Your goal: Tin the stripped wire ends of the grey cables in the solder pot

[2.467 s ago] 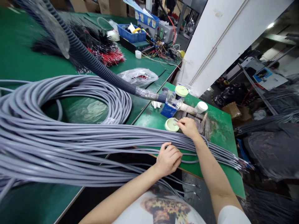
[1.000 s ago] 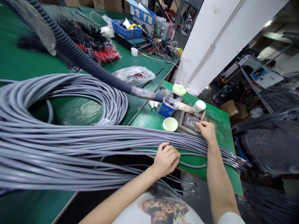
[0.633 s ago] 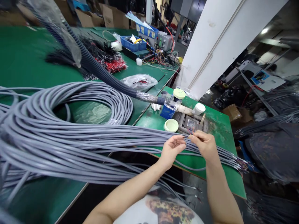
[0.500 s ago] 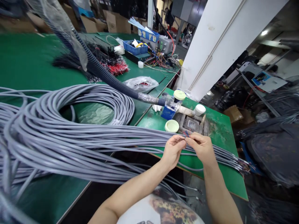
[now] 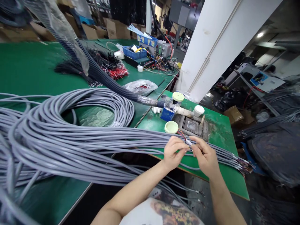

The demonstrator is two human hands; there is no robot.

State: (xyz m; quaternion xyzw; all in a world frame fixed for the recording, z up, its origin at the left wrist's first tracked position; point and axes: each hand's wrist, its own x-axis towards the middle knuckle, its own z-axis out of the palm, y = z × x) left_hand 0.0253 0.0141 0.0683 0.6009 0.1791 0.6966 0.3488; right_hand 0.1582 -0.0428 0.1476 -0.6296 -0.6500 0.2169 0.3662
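My right hand [image 5: 205, 157] pinches a grey cable near its stripped end, just below a white sleeve [image 5: 188, 142]. Loose coloured wires [image 5: 181, 133] fan up from that end towards the pale green dish. Close beside it, the thumb and fingers of my left hand [image 5: 173, 153] are pinched together at the cable; what lies between the tips is too small to make out. Both hands are over a thick bundle of grey cables [image 5: 145, 136], whose stripped ends [image 5: 243, 164] hang towards the right edge of the green board [image 5: 217, 125].
Behind my hands are a pale green dish [image 5: 171, 127], a dark metal block with a square pot [image 5: 191, 125], a blue box [image 5: 167, 114] and a white tub [image 5: 198, 110]. A ribbed hose [image 5: 110, 82] crosses above the coiled cable. A white pillar [image 5: 211, 47] rises behind.
My right hand went from the dish to the metal pot with the wire ends, then back towards me. My left hand rose from the bundle to meet it; the wires now point up and left.
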